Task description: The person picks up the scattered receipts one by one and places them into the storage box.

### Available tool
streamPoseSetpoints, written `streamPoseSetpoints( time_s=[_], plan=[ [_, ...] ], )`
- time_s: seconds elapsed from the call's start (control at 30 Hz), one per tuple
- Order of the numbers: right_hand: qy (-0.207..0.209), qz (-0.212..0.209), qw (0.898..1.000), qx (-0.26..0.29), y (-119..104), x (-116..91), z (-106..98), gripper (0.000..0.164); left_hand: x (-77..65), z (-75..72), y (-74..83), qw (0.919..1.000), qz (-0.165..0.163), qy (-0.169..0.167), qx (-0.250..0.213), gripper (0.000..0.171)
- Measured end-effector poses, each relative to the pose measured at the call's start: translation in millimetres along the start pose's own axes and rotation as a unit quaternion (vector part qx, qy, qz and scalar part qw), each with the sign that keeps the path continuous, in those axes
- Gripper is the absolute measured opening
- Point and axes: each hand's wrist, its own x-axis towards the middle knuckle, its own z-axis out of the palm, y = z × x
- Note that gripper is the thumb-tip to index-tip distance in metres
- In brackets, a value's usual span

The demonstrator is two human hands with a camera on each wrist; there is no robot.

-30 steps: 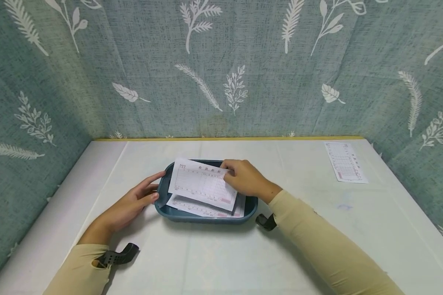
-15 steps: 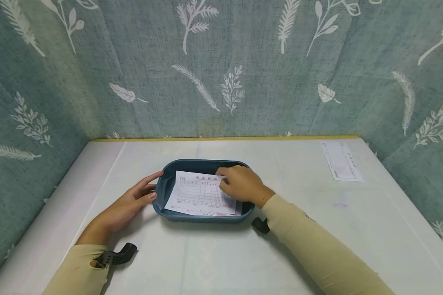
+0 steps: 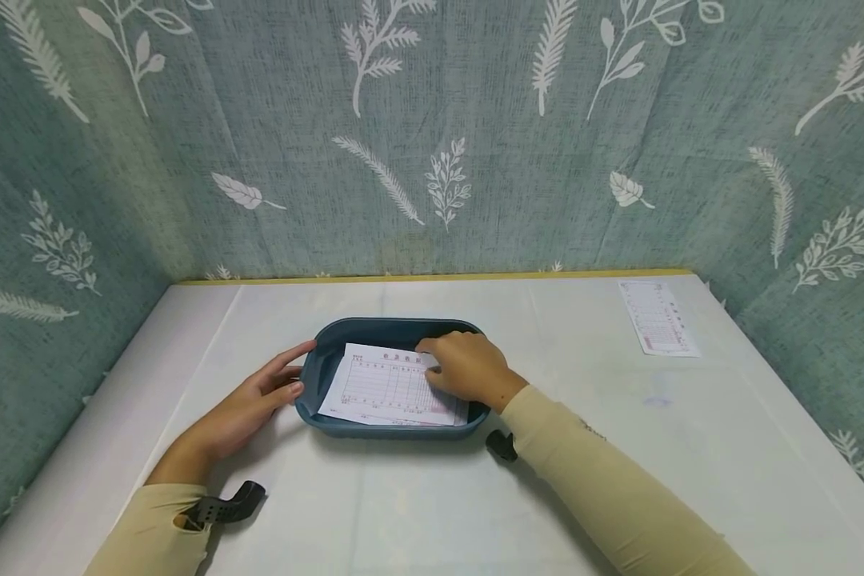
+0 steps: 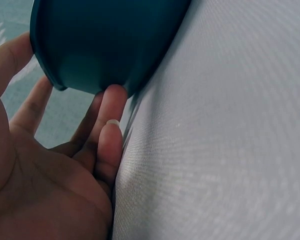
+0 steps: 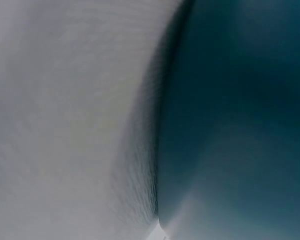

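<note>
A dark blue plastic tray (image 3: 389,432) with rounded corners stands on the white table. Inside lie overlapping printed receipt slips (image 3: 385,388), the top one flat with a ruled grid and red print. At the tray's left end is my left hand (image 3: 248,404), its relaxed fingertips touching the outer wall and rim; the left wrist view shows those fingers (image 4: 112,102) right against the tray. My right hand (image 3: 471,370) reaches over the right end, thumb and forefinger apart on the top slip's right edge. Its other fingers are hidden. The right wrist view shows only the tray's side (image 5: 235,130) and tabletop.
Another receipt slip (image 3: 658,318) lies alone at the table's far right. A green leaf-patterned cloth (image 3: 403,160) hangs behind and on both sides, meeting the table (image 3: 403,504) at a yellow back edge. Black wrist cameras (image 3: 232,504) sit close to the tabletop.
The top slip, raised and tilted in the right hand a second ago, has gone down flat onto the others in the tray. The right hand lowered with it; the left hand stayed at the tray.
</note>
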Motion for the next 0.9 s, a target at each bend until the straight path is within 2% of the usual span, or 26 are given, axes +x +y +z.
streamPoseSetpoints(
  time_s=[0.2,0.43,0.67,0.9],
  plan=[
    [-0.005,0.007,1.000,-0.014,-1.1,1.4,1.2,0.043,-1.2,0.8,1.1,0.9999,0.007,0.001,-0.009,0.062],
    [-0.004,0.005,0.999,-0.036,-1.9,1.6,3.7,0.045,-1.3,-0.3,-0.7,1.0000,-0.001,0.002,0.003,0.061],
    [0.014,-0.001,0.999,-0.047,-3.3,-1.0,2.3,0.040,-0.4,-1.3,-0.1,0.9998,-0.004,0.003,0.019,0.061],
    [0.031,-0.010,0.998,-0.056,-1.3,-2.1,2.9,0.038,0.2,-1.2,-0.9,1.0000,0.003,-0.002,0.004,0.061]
  ],
)
